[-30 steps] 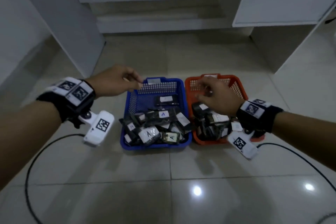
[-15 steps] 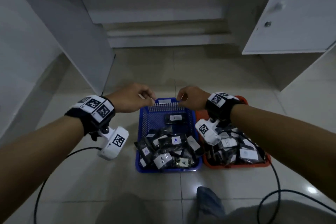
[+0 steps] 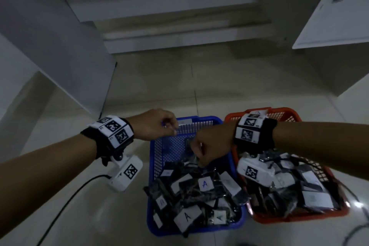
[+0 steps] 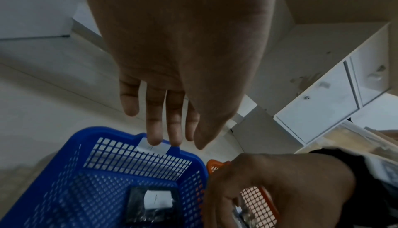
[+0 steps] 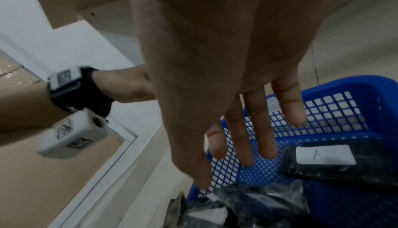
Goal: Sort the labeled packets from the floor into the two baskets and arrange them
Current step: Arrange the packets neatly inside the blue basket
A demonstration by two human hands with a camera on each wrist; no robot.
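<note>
A blue basket (image 3: 152,185) holds several black packets (image 3: 204,183) with white labels marked A. To its right stands an orange basket (image 3: 279,111) with several more labelled packets (image 3: 317,198). My left hand (image 3: 171,129) is at the blue basket's far rim. In the left wrist view its straight fingertips (image 4: 154,140) touch the white label (image 4: 144,146) on that rim. My right hand (image 3: 199,160) hangs over the blue basket's (image 5: 344,85) far half, fingers pointing down and holding nothing. Its thumb tip (image 5: 202,184) touches a packet's corner (image 5: 258,197). Beside it lies another packet marked A (image 5: 323,155).
A white panel (image 3: 60,56) stands at the left and an open white cabinet door (image 3: 329,16) at the right. A low step (image 3: 179,42) crosses the back. Black cables (image 3: 60,205) trail over the tiled floor on both sides of the baskets.
My right hand moved from over the orange basket to the blue basket's far rim, then down into that basket. The left hand stayed at the far rim. The head view shifted.
</note>
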